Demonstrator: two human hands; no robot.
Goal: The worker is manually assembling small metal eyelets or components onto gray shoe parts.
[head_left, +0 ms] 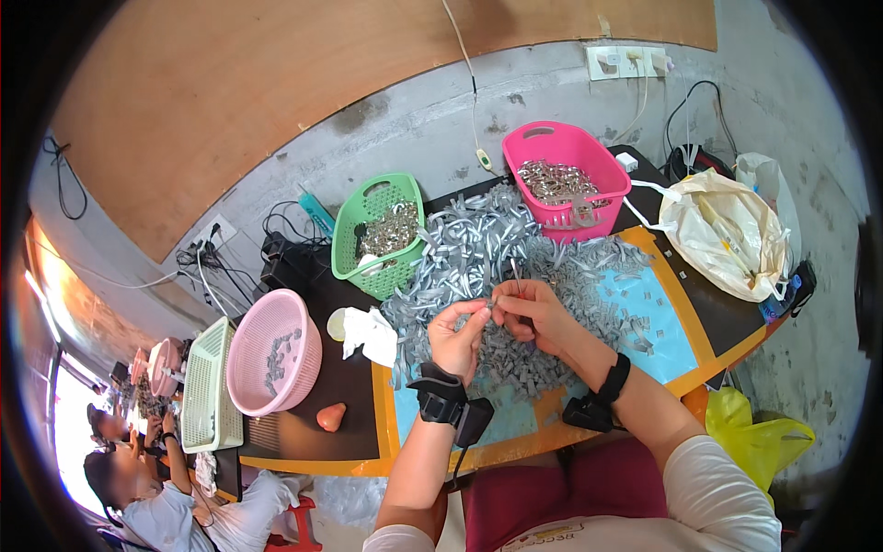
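Observation:
My left hand (453, 342) and my right hand (541, 315) meet over a large heap of grey fabric strap pieces (464, 239). Both have thumb and fingertips pinched together. What sits between the left fingertips is too small to make out. A thin metal-shafted tool (515, 269) sticks up out of my right hand, and a dark end shows below the fingers; its exact kind is unclear. Shorter grey strap pieces (515, 368) lie beneath and around the hands.
Behind the heap stand a green basket (342, 241) and a pink basket (536, 138), both with metal pieces. Left are a light pink basket (308, 368), a pale green basket (198, 396), white cloth (372, 336) and a reddish fruit (331, 417). Right lies a cream bag (699, 221). Another person (147, 497) sits far left.

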